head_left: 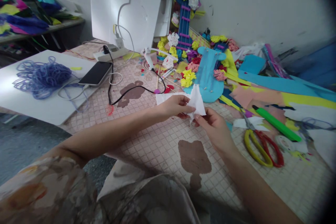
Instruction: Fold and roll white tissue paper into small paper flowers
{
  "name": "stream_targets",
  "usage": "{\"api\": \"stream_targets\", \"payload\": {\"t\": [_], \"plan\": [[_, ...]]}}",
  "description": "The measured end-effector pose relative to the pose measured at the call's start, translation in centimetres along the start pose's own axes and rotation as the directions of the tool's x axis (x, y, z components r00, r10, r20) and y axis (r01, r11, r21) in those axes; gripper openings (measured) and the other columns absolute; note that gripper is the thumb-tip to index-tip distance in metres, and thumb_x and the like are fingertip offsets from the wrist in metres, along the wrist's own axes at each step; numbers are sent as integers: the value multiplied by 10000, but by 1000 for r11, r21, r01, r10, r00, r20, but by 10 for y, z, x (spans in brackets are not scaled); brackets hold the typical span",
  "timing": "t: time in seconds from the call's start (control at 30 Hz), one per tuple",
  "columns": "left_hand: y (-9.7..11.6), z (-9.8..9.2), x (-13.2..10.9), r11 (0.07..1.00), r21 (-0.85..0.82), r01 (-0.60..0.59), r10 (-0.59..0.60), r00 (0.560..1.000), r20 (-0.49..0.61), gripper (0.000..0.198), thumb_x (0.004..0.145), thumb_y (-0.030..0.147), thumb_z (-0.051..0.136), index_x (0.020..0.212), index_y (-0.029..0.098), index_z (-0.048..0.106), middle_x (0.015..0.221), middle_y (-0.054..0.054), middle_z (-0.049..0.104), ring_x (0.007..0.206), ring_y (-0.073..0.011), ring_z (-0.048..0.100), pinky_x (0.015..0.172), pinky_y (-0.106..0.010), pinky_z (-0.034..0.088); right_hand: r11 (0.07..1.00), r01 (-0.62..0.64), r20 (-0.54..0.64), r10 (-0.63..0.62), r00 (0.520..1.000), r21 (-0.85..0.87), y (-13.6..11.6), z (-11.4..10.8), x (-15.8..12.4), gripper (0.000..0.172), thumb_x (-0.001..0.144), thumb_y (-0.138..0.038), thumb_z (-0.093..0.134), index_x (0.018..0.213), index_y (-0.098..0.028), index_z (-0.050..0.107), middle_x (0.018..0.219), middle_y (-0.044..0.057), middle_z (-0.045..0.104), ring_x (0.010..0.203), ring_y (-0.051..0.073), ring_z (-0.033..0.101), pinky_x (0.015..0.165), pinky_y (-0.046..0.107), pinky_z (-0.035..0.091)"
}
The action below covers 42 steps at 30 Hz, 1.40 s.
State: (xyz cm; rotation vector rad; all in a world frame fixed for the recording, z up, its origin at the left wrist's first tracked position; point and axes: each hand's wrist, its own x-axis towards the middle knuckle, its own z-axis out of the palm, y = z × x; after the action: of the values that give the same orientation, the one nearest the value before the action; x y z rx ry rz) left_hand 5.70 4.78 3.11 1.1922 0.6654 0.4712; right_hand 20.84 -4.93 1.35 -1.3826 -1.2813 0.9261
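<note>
White paper (197,100) is pinched by both the left hand (172,106) and the right hand (215,126); it could rip if they tug apart too hard.

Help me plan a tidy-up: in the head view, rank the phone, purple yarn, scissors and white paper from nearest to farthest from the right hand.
1. White paper: in the right hand's grip.
2. Scissors: to its right.
3. Phone: off to the left.
4. Purple yarn: farther left, beyond the phone.
</note>
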Motion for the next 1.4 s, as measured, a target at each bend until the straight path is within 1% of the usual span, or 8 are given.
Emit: {"api": "stream_targets", "payload": {"t": [0.2,0.33,0.43,0.6,0.77,1.03,1.2,1.4], "plan": [[4,0,-2,998,30,-50,50,999,-6,322,766,228,708,968,124,480,760,5,601,577,-65,598,563,-219,491,997,53,-48,-56,997,-49,-5,-4,-1,122,841,-313,630,914,-215,620,764,-21,602,674,121,537,630,261,435],[1,3,-7,929,263,-260,258,965,43,630,678,361,775,1147,138,417,732,24,578,616,-100,597,560,-226,465,995,43,-42,-39,998,94,-4,-4,-1,144,825,-307,661,948,-234,641,806,-19,618,690,118,530,638,259,438],[0,5,-10,843,399,-360,363,929,71,653,667,308,774,1184,143,412,730,39,556,649,-99,590,582,-219,451,978,1,-20,3,1000,209,-3,-4,1,153,827,-304,663,965,-241,649,807,-15,625,687,119,526,626,259,436],[-1,5,-8,835,371,-405,383,914,137,446,744,140,641,1139,117,436,723,35,573,620,-67,556,590,-205,435,972,-22,-2,23,1000,234,-3,-6,2,157,823,-299,666,967,-238,655,806,-17,620,659,110,522,600,251,430],[-1,3,-5,837,335,-432,405,902,151,420,739,88,615,1126,108,454,693,42,557,619,-67,558,567,-190,430,977,-15,18,11,1000,214,-2,-11,4,117,832,-290,658,934,-233,652,773,-23,602,659,106,523,607,244,436],[-4,4,-3,932,113,-344,322,930,175,398,751,95,609,1110,124,440,697,43,554,589,-63,574,579,-212,482,989,74,15,-76,997,130,-8,-1,-2,222,813,-324,685,984,-250,564,905,-12,593,770,133,565,666,270,478],[-4,3,-4,893,186,-409,385,910,151,392,749,82,617,1104,128,457,688,49,548,616,-61,581,580,-190,453,995,96,-16,-96,995,-1,-8,0,-4,96,843,-294,633,872,-218,582,823,-5,593,718,133,554,660,283,470],[4,0,-6,890,195,-411,385,909,162,412,744,60,614,1117,112,447,663,64,530,581,-45,546,549,-175,432,992,120,-56,-122,991,-23,-12,-5,-2,69,835,-266,623,837,-205,591,765,-10,596,669,124,548,628,274,465]]}}
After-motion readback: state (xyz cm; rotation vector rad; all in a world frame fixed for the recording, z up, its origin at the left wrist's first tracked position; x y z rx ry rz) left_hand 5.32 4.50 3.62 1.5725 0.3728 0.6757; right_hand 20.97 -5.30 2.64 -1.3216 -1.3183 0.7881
